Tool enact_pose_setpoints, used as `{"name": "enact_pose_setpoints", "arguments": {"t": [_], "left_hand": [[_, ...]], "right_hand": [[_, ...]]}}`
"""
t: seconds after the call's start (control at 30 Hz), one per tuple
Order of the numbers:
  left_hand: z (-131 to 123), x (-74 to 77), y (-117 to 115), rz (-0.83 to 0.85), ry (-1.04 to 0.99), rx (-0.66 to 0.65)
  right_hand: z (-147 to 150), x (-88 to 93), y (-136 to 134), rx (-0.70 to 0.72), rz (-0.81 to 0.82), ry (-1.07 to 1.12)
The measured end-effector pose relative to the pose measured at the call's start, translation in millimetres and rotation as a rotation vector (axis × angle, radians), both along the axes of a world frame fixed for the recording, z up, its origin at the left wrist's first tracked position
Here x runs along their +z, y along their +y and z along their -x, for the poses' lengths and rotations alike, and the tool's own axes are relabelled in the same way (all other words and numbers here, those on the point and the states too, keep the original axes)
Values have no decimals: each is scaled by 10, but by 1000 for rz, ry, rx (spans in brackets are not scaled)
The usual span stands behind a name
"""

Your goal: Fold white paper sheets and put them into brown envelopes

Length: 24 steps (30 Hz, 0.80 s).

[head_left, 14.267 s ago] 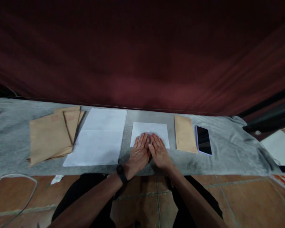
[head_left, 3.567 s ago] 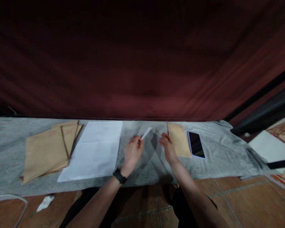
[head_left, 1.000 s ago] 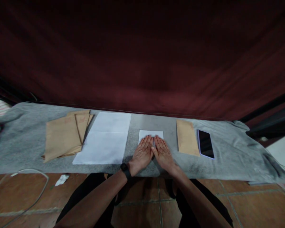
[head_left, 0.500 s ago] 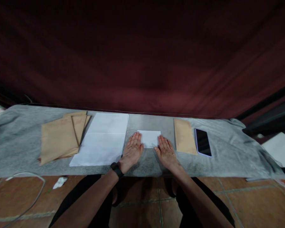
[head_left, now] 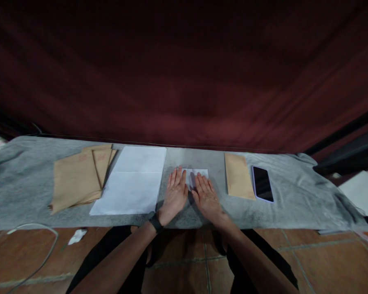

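A small folded white paper [head_left: 192, 175] lies on the grey cloth [head_left: 24, 192] in front of me. My left hand [head_left: 174, 195] lies flat with fingers stretched out, fingertips on the paper's left edge; a black band is on its wrist. My right hand [head_left: 206, 197] is flat too, its fingers over the paper's right and lower part. Both hands hold nothing and cover much of the paper.
A stack of white sheets [head_left: 131, 181] lies left of my hands, with several brown envelopes [head_left: 76, 177] beyond it. One brown envelope [head_left: 238, 175] and a dark phone [head_left: 262, 183] lie to the right. A dark red curtain [head_left: 184, 73] hangs behind; a cable [head_left: 33, 228] runs over the tiled floor.
Half a second ago my hands lay apart at either side of the small paper; now they have slid back inward and rest on it. Earlier the paper was larger.
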State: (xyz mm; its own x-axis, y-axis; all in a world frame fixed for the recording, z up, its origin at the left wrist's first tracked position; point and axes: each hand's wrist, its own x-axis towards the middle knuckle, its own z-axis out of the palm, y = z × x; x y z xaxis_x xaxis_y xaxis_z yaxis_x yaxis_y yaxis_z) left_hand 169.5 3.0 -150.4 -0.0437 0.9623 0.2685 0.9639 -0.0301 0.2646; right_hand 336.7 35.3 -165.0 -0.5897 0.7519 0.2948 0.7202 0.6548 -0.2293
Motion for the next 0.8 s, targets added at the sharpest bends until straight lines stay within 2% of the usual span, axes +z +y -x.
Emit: {"name": "enact_pose_setpoints", "arguments": {"t": [0.1,0.3,0.53,0.6,0.73,0.8], "left_hand": [[-80,-36,18,31,19,-106],[-70,-96,33,86,63,-67],[-75,0,12,68,96,-8],[-122,27,-17,58,98,-70],[-251,34,-141,65,78,-345],[-297,23,-205,61,58,-396]], "right_hand": [[71,-28,-52,34,-3,-23],[34,-104,-32,-22,-40,-29],[-84,-93,54,-103,9,-40],[-121,-72,90,-98,49,-44],[-183,24,200,-69,180,13],[-196,100,250,-48,233,77]]}}
